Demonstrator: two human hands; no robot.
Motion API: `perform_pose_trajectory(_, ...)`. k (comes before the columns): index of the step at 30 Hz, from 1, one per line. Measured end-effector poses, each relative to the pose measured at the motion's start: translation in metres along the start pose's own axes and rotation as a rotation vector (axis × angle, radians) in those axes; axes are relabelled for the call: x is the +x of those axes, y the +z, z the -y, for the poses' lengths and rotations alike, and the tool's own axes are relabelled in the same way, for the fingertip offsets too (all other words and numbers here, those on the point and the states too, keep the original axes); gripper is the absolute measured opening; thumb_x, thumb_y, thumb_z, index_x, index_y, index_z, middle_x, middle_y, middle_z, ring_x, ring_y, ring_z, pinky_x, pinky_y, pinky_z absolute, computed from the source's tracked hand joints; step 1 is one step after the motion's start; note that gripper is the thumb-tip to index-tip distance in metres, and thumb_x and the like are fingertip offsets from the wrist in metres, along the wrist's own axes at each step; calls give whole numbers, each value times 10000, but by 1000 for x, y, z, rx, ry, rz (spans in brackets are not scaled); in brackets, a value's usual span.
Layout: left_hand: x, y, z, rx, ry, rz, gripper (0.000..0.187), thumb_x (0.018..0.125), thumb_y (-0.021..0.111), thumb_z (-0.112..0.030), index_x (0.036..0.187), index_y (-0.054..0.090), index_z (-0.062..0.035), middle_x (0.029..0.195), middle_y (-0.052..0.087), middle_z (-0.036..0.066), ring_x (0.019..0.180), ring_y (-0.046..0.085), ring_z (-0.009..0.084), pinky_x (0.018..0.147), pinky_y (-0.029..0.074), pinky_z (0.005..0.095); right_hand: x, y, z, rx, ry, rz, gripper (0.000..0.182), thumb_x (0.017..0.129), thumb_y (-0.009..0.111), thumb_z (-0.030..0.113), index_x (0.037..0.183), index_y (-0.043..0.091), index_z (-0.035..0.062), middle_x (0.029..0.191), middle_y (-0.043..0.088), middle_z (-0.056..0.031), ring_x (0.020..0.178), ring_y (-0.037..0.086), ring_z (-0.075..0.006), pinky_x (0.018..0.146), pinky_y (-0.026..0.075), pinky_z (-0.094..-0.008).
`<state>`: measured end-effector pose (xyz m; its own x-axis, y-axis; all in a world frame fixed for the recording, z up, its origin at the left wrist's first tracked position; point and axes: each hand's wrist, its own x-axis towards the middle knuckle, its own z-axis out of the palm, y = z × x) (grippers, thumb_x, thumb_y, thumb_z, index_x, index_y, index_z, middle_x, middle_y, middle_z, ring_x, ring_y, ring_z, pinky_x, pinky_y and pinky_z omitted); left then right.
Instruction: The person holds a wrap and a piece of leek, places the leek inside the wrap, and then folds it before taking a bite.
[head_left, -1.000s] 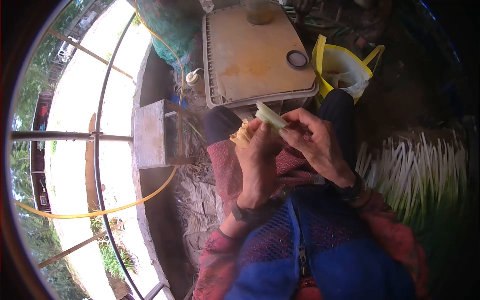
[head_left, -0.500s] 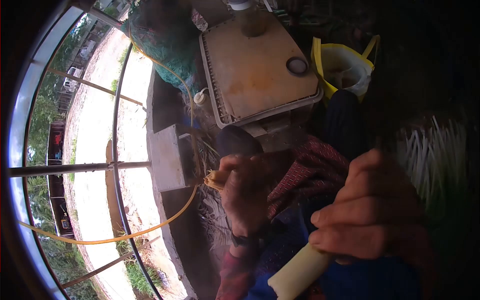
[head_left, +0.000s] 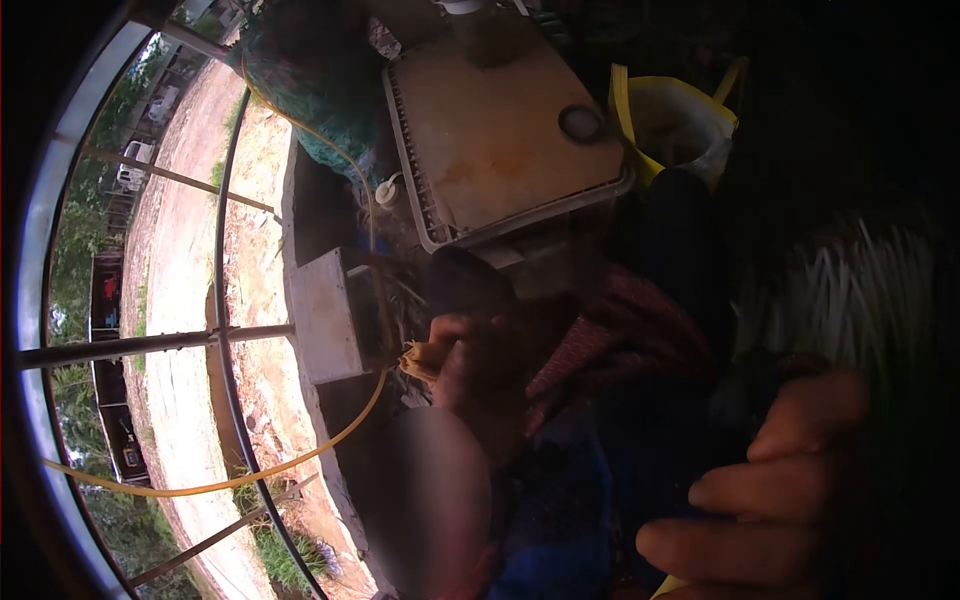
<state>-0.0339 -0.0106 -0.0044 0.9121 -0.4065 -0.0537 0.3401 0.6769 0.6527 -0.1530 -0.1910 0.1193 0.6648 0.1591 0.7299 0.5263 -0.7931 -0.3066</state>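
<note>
Though close, right hand (head_left: pixel 755 500) dim, its yellowish stalk (head_left: pixel 668 587) cut off below.

Tan bundle (head_left: pixel 420 361): dry-looking, layered, frayed at end; clasped in left grip (head_left: pixel 470 372), ragged end poking out leftward, rest hidden | pale yellow piece (head_left: pixel 668 586): in curled right grip (head_left: pixel 765 510), mostly behind fingers; sliver showing below lowest finger, at bottom edge of view; full shape, tilt unclear
</note>
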Motion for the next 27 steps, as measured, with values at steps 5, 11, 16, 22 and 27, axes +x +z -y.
perform_pose_trajectory(5, 1, -7, 1, -116, -45, 95, 205, 1006, 528, -232, 1180, 618, -173, 1049, 634, 17, 1041, 577, 161, 947, 460, 377, 0, 3, -3, 43, -43, 1, 99, 928, 618, 313, 944, 644, 219, 912, 695, 125, 684, 558, -33, 710, 405, -247)
perform_pose_trajectory(11, -4, 12, -1, 26, -21, -84, 191, 1013, 523, -227, 1133, 654, -157, 979, 636, 3, 1000, 572, 148, 976, 433, 398, 1, 9, -10, 133, -72, 17, 100, 898, 661, 251, 958, 655, 171, 934, 707, 66, 719, 593, -73, 701, 428, -265)
perform_pose_trajectory(16, -5, -3, 2, -784, -100, -239, 160, 999, 544, -215, 1118, 595, -119, 963, 597, 27, 992, 586, 167, 941, 471, 392, 3, 10, -23, 304, -103, 25, 122, 873, 696, 199, 969, 665, 131, 953, 716, 17, 748, 622, -106, 694, 448, -279)
perform_pose_trajectory(22, 5, -24, 11, -216, -38, 47, 155, 971, 574, -198, 1104, 532, -131, 967, 579, 38, 955, 588, 177, 886, 483, 381, 9, 36, -61, 614, -84, 25, 163, 843, 739, 137, 983, 676, 83, 975, 728, -42, 782, 658, -145, 685, 471, -297)
perform_pose_trajectory(27, 12, -4, 7, -205, -21, 40, 79, 993, 546, -190, 1004, 550, -112, 724, 421, -29, 770, 469, 132, 765, 399, 333, -8, 75, -111, 582, 558, 29, 214, 862, 699, 162, 1026, 666, 27, 918, 698, -51, 834, 645, -139, 781, 475, -304)
